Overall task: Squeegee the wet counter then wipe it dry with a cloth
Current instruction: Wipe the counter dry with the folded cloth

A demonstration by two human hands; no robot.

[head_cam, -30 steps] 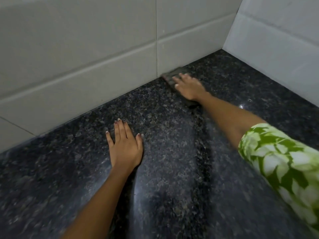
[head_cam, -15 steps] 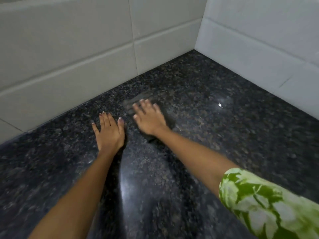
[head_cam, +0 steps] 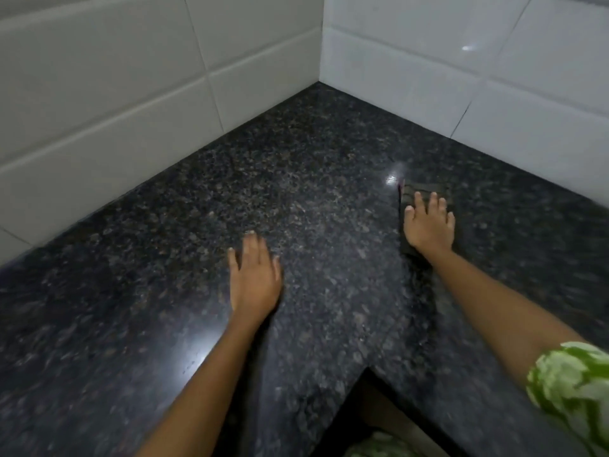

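Note:
A dark speckled granite counter (head_cam: 313,179) fills an L-shaped corner under white wall tiles. My right hand (head_cam: 428,225) lies flat, fingers spread, pressing a folded dark grey cloth (head_cam: 425,189) onto the counter at the right, near the right wall. Only the cloth's far end and left edge show past my fingers. My left hand (head_cam: 253,278) rests palm down on the bare counter in the middle, fingers together, holding nothing. No squeegee is in view.
White tiled walls (head_cam: 131,94) meet at the far corner (head_cam: 321,79) and bound the counter on the left and right. The counter's inner front corner (head_cam: 367,369) drops off below, with a green patterned sleeve (head_cam: 570,390) at the lower right.
My right hand has slid the cloth from beside the left wall across to the right side of the counter. My left hand has stayed flat on the counter.

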